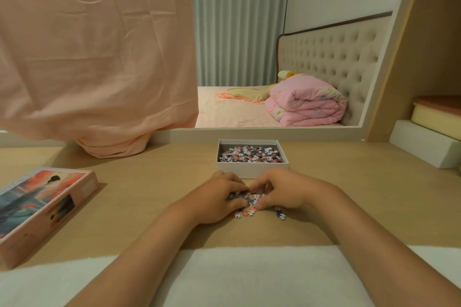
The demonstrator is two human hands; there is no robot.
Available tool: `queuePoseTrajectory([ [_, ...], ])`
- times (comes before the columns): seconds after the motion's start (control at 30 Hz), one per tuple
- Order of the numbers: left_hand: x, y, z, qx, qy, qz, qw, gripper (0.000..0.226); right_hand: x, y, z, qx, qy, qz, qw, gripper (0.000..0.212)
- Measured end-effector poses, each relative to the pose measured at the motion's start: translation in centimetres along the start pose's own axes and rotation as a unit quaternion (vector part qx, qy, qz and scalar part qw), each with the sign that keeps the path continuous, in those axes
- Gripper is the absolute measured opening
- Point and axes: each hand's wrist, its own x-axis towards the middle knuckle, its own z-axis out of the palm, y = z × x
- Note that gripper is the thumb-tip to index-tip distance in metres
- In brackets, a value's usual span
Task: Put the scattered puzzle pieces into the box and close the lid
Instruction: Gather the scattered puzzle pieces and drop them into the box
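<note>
Both hands, left hand point(219, 197) and right hand point(282, 194), curl around the last loose puzzle pieces point(249, 203); white box point(252, 169) mostly filled (pictured lid point(42, 209) still off).

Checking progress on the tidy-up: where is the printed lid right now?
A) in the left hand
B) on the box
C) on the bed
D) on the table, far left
D: the lid lies on the table at far left, apart from the open box.

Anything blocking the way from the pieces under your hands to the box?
Nothing visible. The left hand and right hand cup the pieces just in front of the open box; only its low front wall lies between. The lid sits far left.
</note>
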Motion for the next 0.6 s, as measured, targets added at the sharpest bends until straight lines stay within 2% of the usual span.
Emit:
queuePoseTrajectory([
  [0.07, -0.1, -0.1, -0.5, -0.034, 0.023, -0.01, 0.999, 0.036, -0.4, 0.1, -0.5, 0.013, 0.01, 0.006, 1.0, 0.058],
  [0.13, -0.5, -0.3, -1.3, -0.053, 0.031, -0.035, 0.997, 0.041, -1.2, 0.4, -1.5, 0.015, 0.001, 0.014, 1.0, 0.061],
  [0.23, -1.5, -0.7, -2.4, 0.008, -0.014, -0.066, 0.998, 0.065, -2.4, 0.9, -2.4, 0.025, -0.047, 0.045, 0.998, 0.061],
  [0.3, -1.9, -0.9, -2.7, 0.016, -0.046, -0.076, 0.996, 0.07, -2.5, 1.1, -2.2, 0.007, -0.056, 0.06, 0.997, 0.054],
  [0.47, -1.6, -0.6, -1.7, -0.02, -0.006, -0.055, 0.998, 0.044, -1.2, 1.1, -0.4, 0.058, 0.012, 0.022, 0.998, 0.032],
  [0.6, -1.3, -0.5, -1.4, -0.05, 0.031, -0.048, 0.997, 0.039, -0.5, 0.7, 0.2, 0.076, 0.07, 0.006, 0.995, 0.034],
])
